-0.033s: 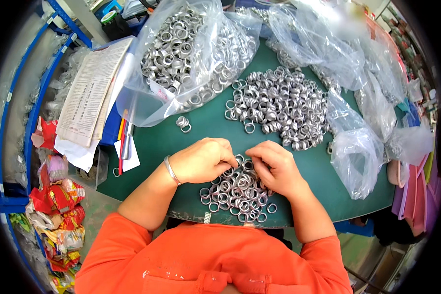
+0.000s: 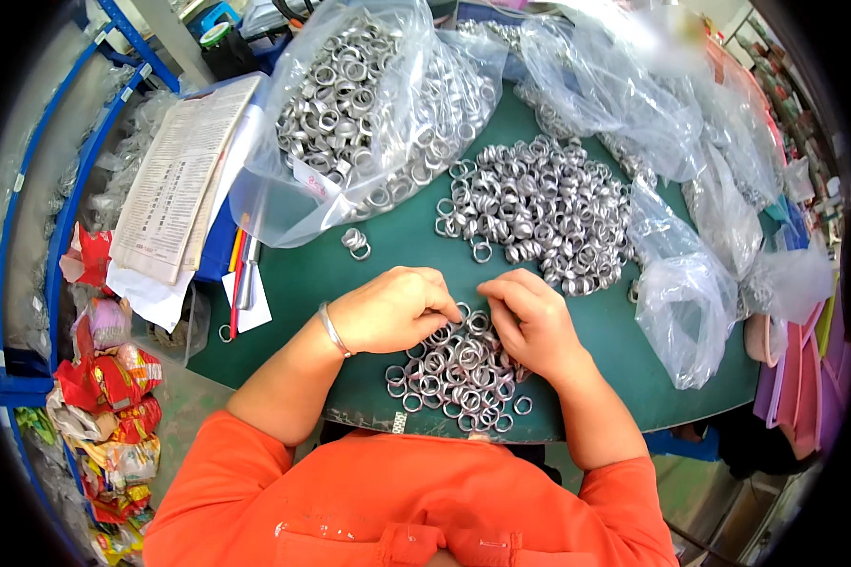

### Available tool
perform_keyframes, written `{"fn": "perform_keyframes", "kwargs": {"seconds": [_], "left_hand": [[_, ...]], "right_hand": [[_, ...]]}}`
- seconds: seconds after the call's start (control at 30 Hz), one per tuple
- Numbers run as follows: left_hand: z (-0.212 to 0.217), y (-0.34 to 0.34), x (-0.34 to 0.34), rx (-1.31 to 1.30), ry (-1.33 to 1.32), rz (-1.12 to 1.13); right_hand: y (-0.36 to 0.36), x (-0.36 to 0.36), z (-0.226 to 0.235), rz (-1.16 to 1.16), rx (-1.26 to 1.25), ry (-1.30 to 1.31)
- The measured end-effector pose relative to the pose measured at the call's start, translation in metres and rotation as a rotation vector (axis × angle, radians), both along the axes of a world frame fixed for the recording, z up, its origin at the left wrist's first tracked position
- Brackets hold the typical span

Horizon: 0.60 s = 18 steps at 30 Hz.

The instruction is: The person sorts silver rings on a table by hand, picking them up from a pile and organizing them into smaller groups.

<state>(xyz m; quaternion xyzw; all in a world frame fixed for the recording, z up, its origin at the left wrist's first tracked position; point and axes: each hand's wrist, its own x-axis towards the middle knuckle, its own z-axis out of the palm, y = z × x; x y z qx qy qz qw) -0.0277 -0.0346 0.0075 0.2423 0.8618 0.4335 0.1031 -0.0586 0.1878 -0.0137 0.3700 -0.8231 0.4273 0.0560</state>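
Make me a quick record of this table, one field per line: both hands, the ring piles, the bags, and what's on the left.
Left hand: fingers bent at the near pile's upper edge; grip unclear
Right hand: curled at that pile's upper right; grip unclear
Near pile: loose metal rings on the green table
Far pile: larger, beyond the right hand
Bags: one clear bag of rings beyond the left hand; others right
Left side: printed sheets, red pen
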Motion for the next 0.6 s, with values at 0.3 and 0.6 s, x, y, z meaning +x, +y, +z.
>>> {"fn": "perform_keyframes", "kwargs": {"seconds": [0.3,0.6], "left_hand": [[-0.041,0.040,-0.029,-0.176,0.338,0.284],[-0.043,0.041,-0.029,-0.290,0.334,0.308]], "right_hand": [[-0.025,-0.025,-0.005,-0.277,0.448,0.255],[-0.026,-0.021,0.000,-0.154,0.457,0.268]]}}
